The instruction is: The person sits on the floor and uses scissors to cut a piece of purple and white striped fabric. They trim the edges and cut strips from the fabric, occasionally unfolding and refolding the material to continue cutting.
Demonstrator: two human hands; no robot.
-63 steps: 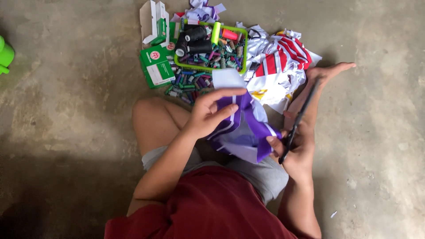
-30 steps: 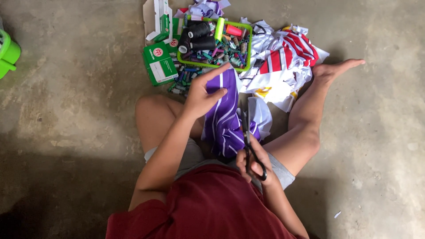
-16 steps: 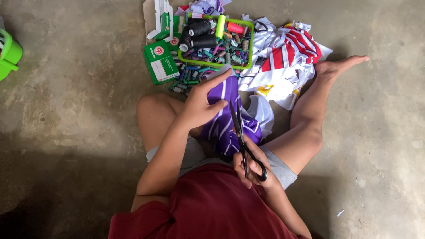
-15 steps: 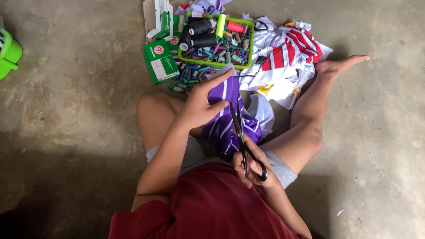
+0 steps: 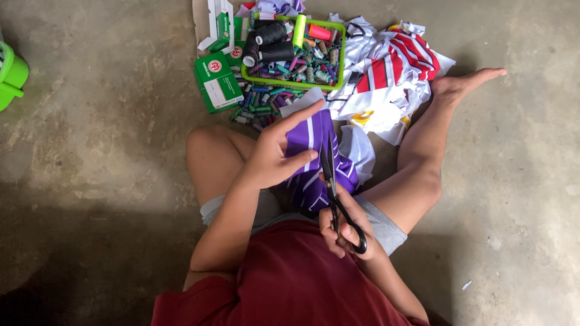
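Two hands busy: left hand (image 5: 275, 160) pinching purple white-striped fabric piece (image 5: 314, 163) over lap, right hand (image 5: 345, 226) gripping black scissors (image 5: 334, 196), blades on fabric. Cut partway at most; most uncut.

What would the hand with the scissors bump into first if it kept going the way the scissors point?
The right hand aims its black scissors up the purple cloth. Past that, probably the white cloth scrap, then the loose thread spools by the green tray; depth is unclear.
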